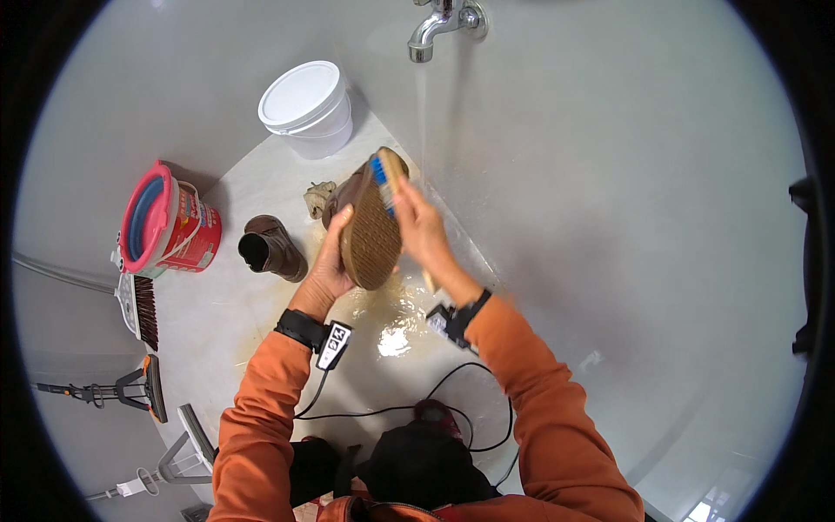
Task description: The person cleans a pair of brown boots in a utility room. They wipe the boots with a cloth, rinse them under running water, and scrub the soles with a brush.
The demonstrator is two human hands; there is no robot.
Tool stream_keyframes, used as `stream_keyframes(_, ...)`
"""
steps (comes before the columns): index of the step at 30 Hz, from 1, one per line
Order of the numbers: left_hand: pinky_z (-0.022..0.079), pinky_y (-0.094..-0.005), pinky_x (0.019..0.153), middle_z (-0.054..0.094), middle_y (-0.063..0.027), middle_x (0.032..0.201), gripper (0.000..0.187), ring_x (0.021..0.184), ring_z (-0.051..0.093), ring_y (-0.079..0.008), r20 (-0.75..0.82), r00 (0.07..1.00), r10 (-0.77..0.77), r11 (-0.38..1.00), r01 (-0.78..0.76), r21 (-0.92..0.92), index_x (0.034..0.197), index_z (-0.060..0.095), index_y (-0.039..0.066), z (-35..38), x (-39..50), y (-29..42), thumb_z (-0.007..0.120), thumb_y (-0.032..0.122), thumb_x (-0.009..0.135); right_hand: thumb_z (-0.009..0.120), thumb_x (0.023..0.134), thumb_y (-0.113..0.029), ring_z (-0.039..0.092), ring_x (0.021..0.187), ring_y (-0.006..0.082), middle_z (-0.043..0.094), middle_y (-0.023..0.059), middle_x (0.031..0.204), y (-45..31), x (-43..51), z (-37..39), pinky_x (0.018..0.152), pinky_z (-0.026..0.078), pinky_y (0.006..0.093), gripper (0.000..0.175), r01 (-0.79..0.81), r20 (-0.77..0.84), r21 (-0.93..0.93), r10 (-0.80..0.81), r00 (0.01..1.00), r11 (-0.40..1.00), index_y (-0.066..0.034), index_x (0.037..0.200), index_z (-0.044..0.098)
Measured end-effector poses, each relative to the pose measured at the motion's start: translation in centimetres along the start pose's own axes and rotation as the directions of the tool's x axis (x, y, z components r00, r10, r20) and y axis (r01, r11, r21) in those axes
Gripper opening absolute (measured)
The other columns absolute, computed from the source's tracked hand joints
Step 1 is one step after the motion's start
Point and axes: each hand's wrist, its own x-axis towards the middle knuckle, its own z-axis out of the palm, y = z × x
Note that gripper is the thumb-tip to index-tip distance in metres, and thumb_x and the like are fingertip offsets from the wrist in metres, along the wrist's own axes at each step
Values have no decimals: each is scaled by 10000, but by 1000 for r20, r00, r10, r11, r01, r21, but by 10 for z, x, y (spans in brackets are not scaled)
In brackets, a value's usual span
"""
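Note:
My left hand (331,261) grips a brown boot (373,241) by its side, with the patterned sole turned up. In my right hand (421,225) is a wooden-handled scrubbing brush (391,171), its blue and pale bristles against or just over the edge of the sole. The right hand looks slightly blurred. A second brown boot (277,251) stands on the wet floor left of my left hand, its dark opening showing. Behind the held boot lies a crumpled beige cloth (319,198). Water runs from a chrome tap (423,46) on the wall beyond.
A lidded white bucket (319,124) stands in the corner. To the left are a red and pink bucket (189,228), a broom head (140,310) and two squeeze mops (153,388). Brownish water pools on the floor (391,320). Black cables (365,414) from wrist devices loop near my feet.

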Motion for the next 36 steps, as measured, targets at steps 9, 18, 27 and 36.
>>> stream_keyframes(9, 555, -537, 787, 640, -152, 1103, 701, 888, 663, -331, -23, 999, -23, 999, 24, 35, 1213, 577, 69, 8, 7, -2, 590, 646, 816, 506, 988, -247, 579, 776, 142, 637, 86, 836, -25, -17, -16, 709, 483, 291, 412, 10, -74, -88, -17, 997, 996, -74, 1363, 501)
stream_keyframes(18, 580, -470, 751, 647, -150, 1092, 685, 871, 667, -312, -30, 1000, 0, 999, -1, -49, 1210, 574, 59, 13, 9, 2, 572, 633, 837, 507, 986, -226, 554, 769, 93, 641, 82, 911, -10, -77, -5, 709, 471, 260, 433, 129, 9, -34, -129, 992, 991, -78, 1390, 468)
stream_keyframes(27, 565, -488, 793, 655, -134, 1051, 653, 906, 665, -278, -57, 998, 18, 998, -22, -65, 1198, 588, 79, 28, 13, 6, 541, 635, 859, 484, 987, -288, 631, 1072, 241, 626, 235, 1169, -19, -45, -5, 883, 477, 317, 453, 18, -36, -113, -22, 999, 993, -43, 1368, 471)
stream_keyframes(36, 547, -460, 850, 632, -129, 1116, 649, 967, 638, -285, 32, 998, 52, 994, -49, -100, 1226, 568, 63, 33, 9, 3, 517, 614, 887, 537, 966, -195, 661, 853, 218, 668, 188, 1038, -29, -50, -15, 757, 505, 364, 429, 73, -118, -193, -96, 988, 978, -88, 1378, 480)
